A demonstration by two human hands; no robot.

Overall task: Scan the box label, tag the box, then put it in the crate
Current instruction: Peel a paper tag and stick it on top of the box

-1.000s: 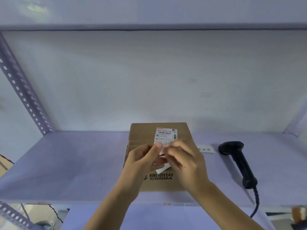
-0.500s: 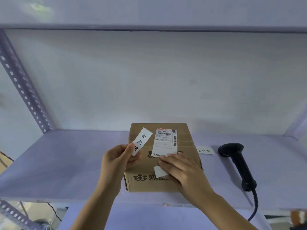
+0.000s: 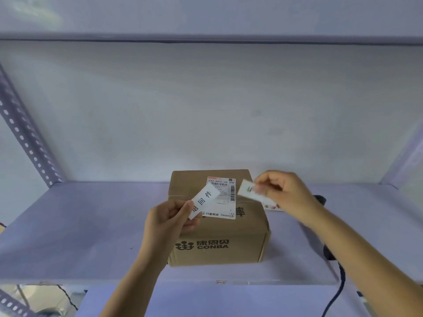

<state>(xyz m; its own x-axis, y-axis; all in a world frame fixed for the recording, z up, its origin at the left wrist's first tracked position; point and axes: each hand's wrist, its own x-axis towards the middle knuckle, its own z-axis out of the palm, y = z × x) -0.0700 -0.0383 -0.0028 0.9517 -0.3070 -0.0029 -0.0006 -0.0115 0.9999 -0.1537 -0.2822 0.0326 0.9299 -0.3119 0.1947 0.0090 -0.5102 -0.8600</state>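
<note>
Pale shelf [image 3: 91,225] carries the cardboard box [image 3: 219,239]; the right hand [image 3: 281,193] has pulled the backing strip [image 3: 250,191] away rightward, while the left hand [image 3: 169,218] pinches the freed tag [image 3: 202,203] over the box top, ready to stick.

I see a brown cardboard box [image 3: 218,225] printed CONBA sitting on a pale lilac shelf board [image 3: 80,225], a white printed shipping label [image 3: 223,197] stuck on its top. The left hand [image 3: 167,221] pinches a white rectangular tag sticker [image 3: 203,203] bearing three black characters, tilted over the box's near left corner. The right hand [image 3: 283,193] pinches a blurred white paper strip [image 3: 248,191] above the box's right edge. A black handheld barcode scanner [image 3: 327,250] lies mostly hidden behind the right forearm.
</note>
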